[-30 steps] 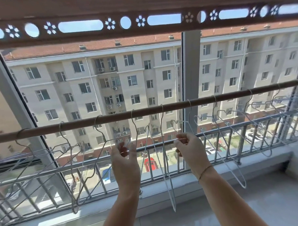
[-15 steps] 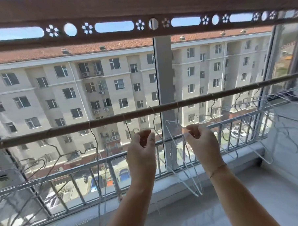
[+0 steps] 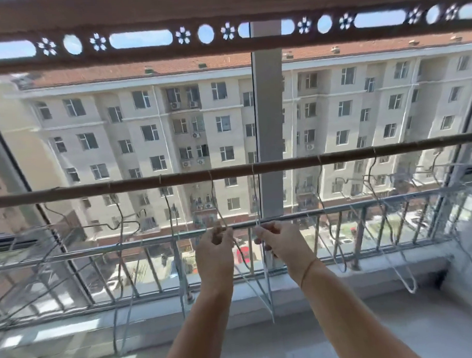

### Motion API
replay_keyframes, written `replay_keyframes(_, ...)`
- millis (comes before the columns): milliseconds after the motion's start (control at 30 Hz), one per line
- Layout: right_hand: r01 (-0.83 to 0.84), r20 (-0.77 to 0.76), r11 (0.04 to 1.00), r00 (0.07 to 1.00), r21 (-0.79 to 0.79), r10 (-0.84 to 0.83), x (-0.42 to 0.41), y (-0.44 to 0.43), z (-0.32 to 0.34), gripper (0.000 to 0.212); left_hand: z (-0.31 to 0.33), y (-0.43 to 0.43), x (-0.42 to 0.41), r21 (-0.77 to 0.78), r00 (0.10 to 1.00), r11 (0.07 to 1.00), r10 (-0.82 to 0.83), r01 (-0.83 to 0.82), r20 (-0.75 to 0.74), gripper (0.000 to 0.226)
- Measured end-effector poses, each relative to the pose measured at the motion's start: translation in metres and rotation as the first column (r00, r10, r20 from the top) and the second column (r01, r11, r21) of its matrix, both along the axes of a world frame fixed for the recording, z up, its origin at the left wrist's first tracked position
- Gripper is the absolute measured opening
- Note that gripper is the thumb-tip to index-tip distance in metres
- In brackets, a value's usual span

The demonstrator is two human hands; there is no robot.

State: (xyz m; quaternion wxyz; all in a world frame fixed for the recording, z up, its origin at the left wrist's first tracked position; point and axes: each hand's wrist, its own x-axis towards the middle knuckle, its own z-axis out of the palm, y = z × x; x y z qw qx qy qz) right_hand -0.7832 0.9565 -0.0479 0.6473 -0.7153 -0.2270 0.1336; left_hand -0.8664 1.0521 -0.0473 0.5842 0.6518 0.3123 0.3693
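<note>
A brown clothes rod [image 3: 283, 163] runs across the window at chest height, and several thin wire hangers hang from it by their hooks. My left hand [image 3: 215, 250] pinches the neck of one wire hanger [image 3: 217, 204] just below the rod. My right hand [image 3: 279, 244] pinches the neck of the neighbouring hanger [image 3: 255, 199], whose white lower frame [image 3: 267, 294] dangles between my forearms. Both hands are raised side by side in front of the railing.
More wire hangers hang to the left [image 3: 118, 227] and right [image 3: 376, 189] along the rod. A metal railing [image 3: 366, 205] and the glass window with its grey frame post [image 3: 269, 123] stand behind. A white sill [image 3: 328, 277] lies below, and a brown perforated valance [image 3: 142, 39] above.
The view has swung back to the left, so the window post sits right of centre. Both hands have stayed together on the two middle hangers, which now hang edge-on.
</note>
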Motion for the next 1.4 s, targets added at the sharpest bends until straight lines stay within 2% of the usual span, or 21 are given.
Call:
replay_keyframes(33,-0.025,-0.035,0.999,0.999,0.033,0.026,-0.001,0.001,0.001,0.005,0.001,-0.002,-0.001,-0.031,1.000,0.999,-0.012,0.012,0.005,0.005)
replay_keyframes(67,-0.040,-0.051,0.998,0.998,0.053,0.042,-0.001,0.001,0.001,0.000,0.001,-0.003,0.000,-0.055,1.000,0.998,-0.014,0.015,0.011,0.011)
replay_keyframes(200,-0.033,-0.065,0.995,0.997,0.096,0.039,0.005,0.002,-0.001,0.010,0.004,-0.004,0.002,-0.103,0.999,0.994,-0.022,0.026,0.044,0.019)
replay_keyframes(267,-0.009,-0.074,0.996,0.997,0.093,0.016,0.010,0.000,-0.001,0.010,0.004,-0.004,0.005,-0.126,0.997,0.991,-0.032,0.041,0.067,0.011)
replay_keyframes(367,0.014,-0.074,0.994,0.997,0.109,-0.006,0.019,-0.005,-0.001,0.009,0.004,-0.006,0.013,-0.150,0.996,0.986,-0.055,0.066,0.074,0.019)
replay_keyframes(500,0.025,-0.067,0.992,0.998,0.120,-0.017,0.027,-0.010,0.001,0.009,0.003,-0.005,0.020,-0.150,0.994,0.985,-0.077,0.087,0.073,0.028)
replay_keyframes(667,0.046,-0.060,0.991,0.997,0.129,-0.039,0.032,-0.010,-0.001,0.010,0.001,0.000,0.023,-0.124,0.994,0.989,-0.069,0.079,0.083,0.024)
replay_keyframes(933,0.050,-0.077,0.995,0.996,0.087,-0.043,0.033,-0.001,-0.001,0.011,-0.005,0.014,0.022,-0.131,0.995,0.988,-0.070,0.078,0.066,0.030)
replay_keyframes(1000,0.046,-0.092,0.995,0.995,0.088,-0.038,0.031,0.001,-0.001,0.011,-0.006,0.017,0.022,-0.097,0.997,0.993,-0.066,0.070,0.051,0.033)
replay_keyframes(1100,0.060,-0.072,0.996,0.996,0.067,-0.055,0.030,-0.002,0.002,0.011,-0.003,0.018,0.021,0.037,1.000,0.999,-0.003,0.003,0.004,0.045)
replay_keyframes(1200,0.117,-0.009,0.991,0.993,0.071,-0.117,0.031,-0.013,0.007,0.015,0.010,0.010,0.022,0.178,0.997,0.983,0.040,-0.050,0.061,0.048)
replay_keyframes(1300,0.168,0.053,0.980,0.983,0.106,-0.175,0.034,-0.031,0.016,0.018,0.024,-0.005,0.029,0.280,0.993,0.959,0.008,-0.042,0.121,0.046)
replay_keyframes(1400,0.232,0.128,0.964,0.960,0.127,-0.248,0.042,-0.057,0.024,0.020,0.034,-0.027,0.040,0.285,0.986,0.958,-0.078,0.033,0.147,0.038)
